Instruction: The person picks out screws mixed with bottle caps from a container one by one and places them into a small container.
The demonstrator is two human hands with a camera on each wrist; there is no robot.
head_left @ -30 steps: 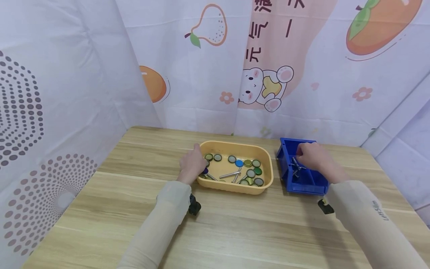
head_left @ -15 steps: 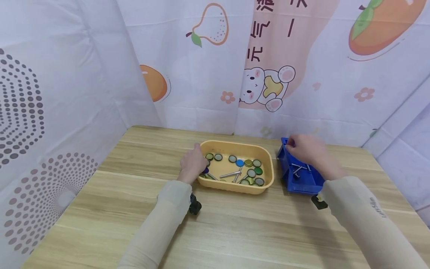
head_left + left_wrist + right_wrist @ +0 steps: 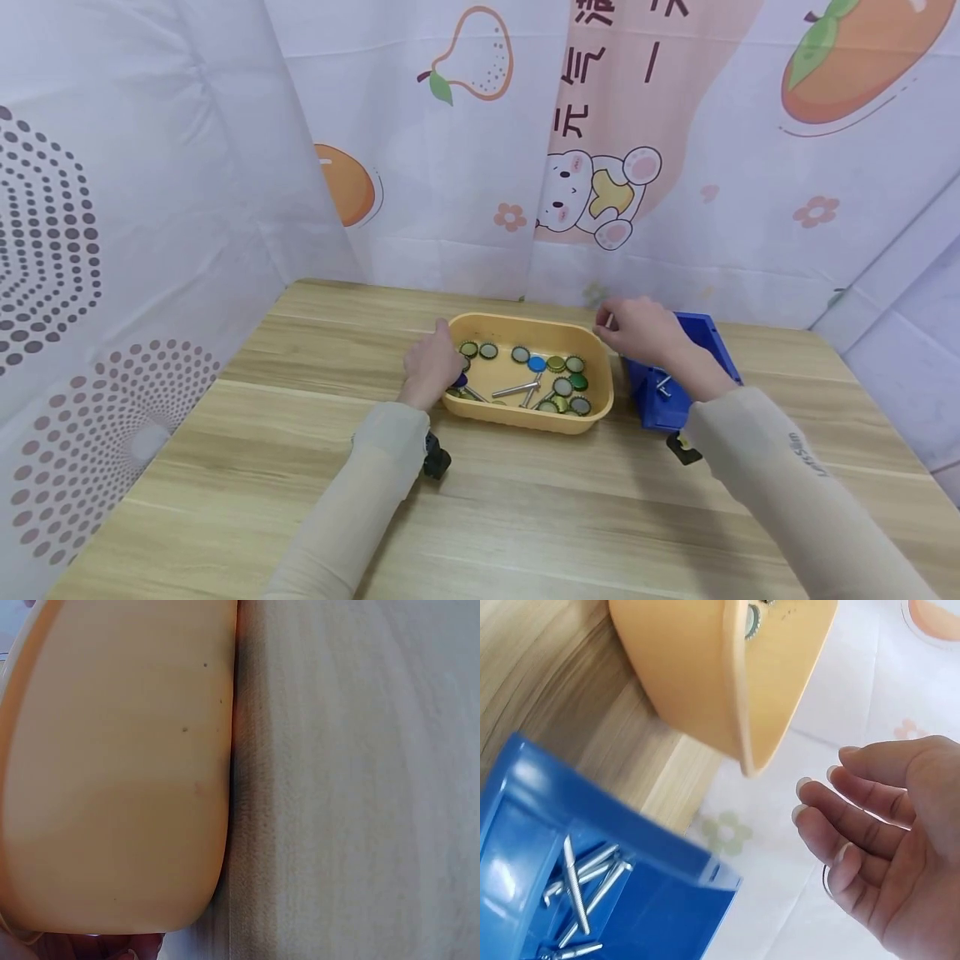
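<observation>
A yellow plastic tray (image 3: 525,419) holds bottle caps (image 3: 562,386) in several colours and a few metal bolts (image 3: 516,389). My left hand (image 3: 432,367) grips the tray's left end, its fingertips (image 3: 146,946) showing at the wall's edge in the left wrist view. My right hand (image 3: 648,332) hovers between the tray's far right corner and a blue bin (image 3: 701,329). Its fingers are loosely bent with the thumb apart, and nothing shows between them in the right wrist view. Silvery bolts (image 3: 592,889) lie inside the blue bin, partly hidden by my right arm in the head view.
Both containers stand side by side on a wood-grain table (image 3: 510,508), the blue one to the right. A printed white curtain (image 3: 450,208) hangs right behind the table's far edge. Dark wrist cameras (image 3: 435,456) sit below both cuffs.
My right hand has risen out of the blue bin and moved left toward the yellow tray's corner. The left hand keeps its place on the tray.
</observation>
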